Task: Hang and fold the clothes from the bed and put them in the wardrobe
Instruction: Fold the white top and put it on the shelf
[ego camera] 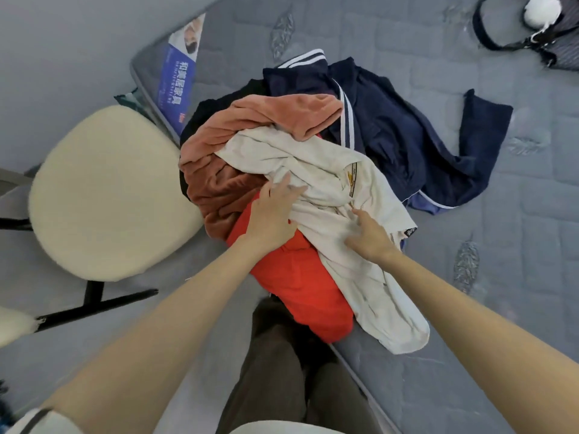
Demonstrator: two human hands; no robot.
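The only container in sight is the dark bag (551, 54) at the upper right of the frame. It lies on the bed (470, 339) with a white pompom (542, 9) on it, and you cannot see what it holds. The clothes heap (297, 170) sits mid-frame on the bed's near corner. On top is a cream garment (344, 245), running from the centre toward the lower right. Under it lies a red garment (297, 286), and to its left a rust velvet garment (225, 183). Behind is a navy garment (407, 136) with white stripes, and a black garment (216, 104) peeks out at the heap's upper left.

Both your bare forearms reach in from the bottom corners. Your left hand (275, 214) lies palm down where red meets cream, with the fingers fairly straight and the tips on a cream fold. Its grip is slack and has hold of nothing. Your right hand (369, 233) presses into the cream garment just to the right, index finger stretched forward. The other fingertips sink into the cloth, so you cannot tell whether that grip has caught fabric.

A blue label (178, 76) on the bed's edge, upper left, bears white Chinese characters too blurred to read surely. The cream garment carries a yellow-and-black emblem (352, 177) and a small black tag (411, 230) with illegible white letters. A cream-cushioned chair (109, 192) stands at left, just beside the bed.
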